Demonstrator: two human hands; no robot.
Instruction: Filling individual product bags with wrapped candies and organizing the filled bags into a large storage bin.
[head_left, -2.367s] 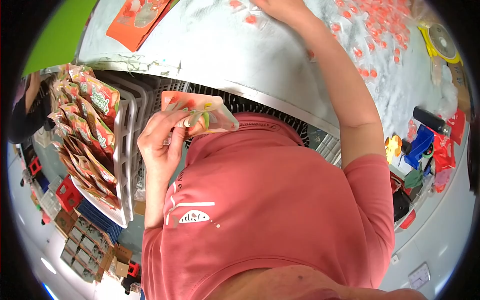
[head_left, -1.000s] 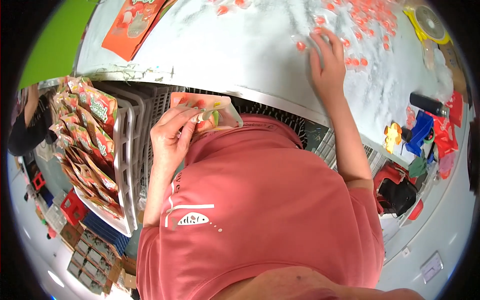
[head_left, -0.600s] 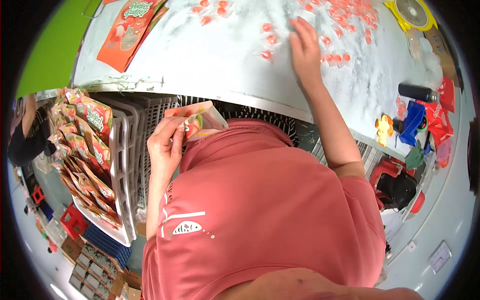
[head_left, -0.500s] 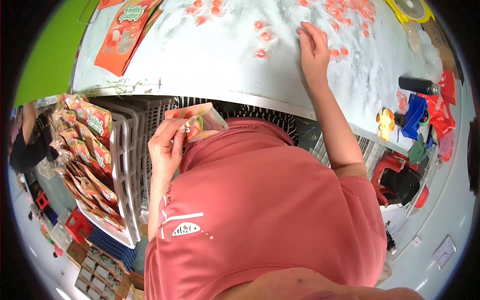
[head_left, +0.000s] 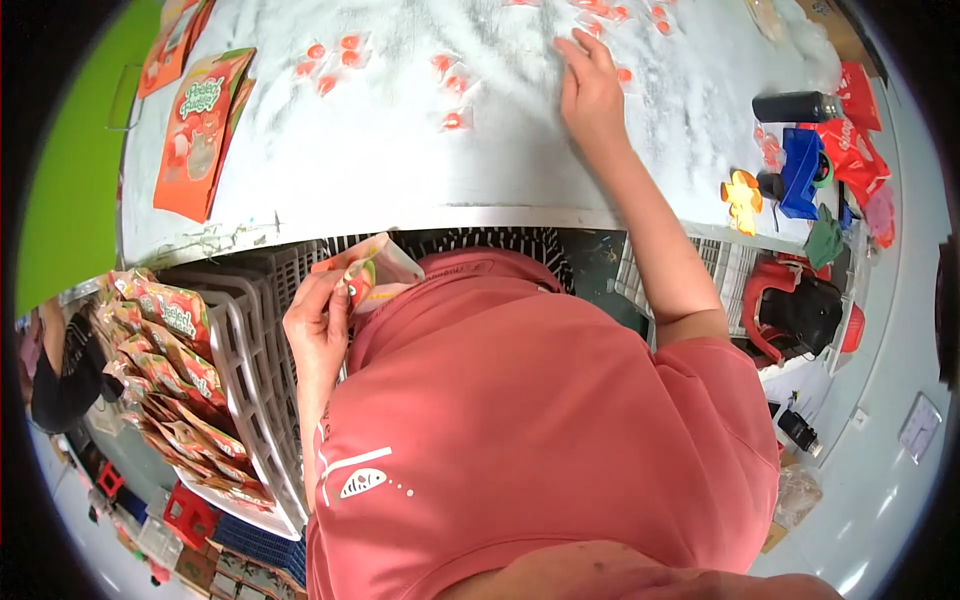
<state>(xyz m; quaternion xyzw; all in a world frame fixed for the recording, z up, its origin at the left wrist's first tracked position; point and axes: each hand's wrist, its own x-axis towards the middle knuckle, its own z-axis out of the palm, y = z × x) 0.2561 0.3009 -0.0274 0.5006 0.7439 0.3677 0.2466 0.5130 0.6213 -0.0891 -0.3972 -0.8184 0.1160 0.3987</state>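
My left hand point(head_left: 318, 312) is closed on the edge of a red and white candy pouch point(head_left: 392, 262), held in front of my waist below the table edge. The pouch's mouth is spread apart. Over the white table point(head_left: 340, 170), my right hand point(head_left: 595, 100) reaches out with its fingers stretched and slightly bent. Its fingertips are beside some red candies in clear wrappers point(head_left: 600, 10) at the far edge of the view. Nothing shows in that hand. Left of it lie a short row of wrapped candies point(head_left: 456, 84) and a small cluster of wrapped candies point(head_left: 350, 58).
Flat red pouches point(head_left: 203, 135) lie at the table's left. Below them stands a white crate point(head_left: 235, 370) packed with filled pouches point(head_left: 180, 360). A black bottle point(head_left: 795, 107), blue holder point(head_left: 800, 172) and yellow toy-like piece point(head_left: 741, 200) sit at right. Another person's arm point(head_left: 55, 370) shows far left.
The view has shifted, so the table items sit further left. My right hand still reaches among the far candies; my left hand keeps hold of the pouch.
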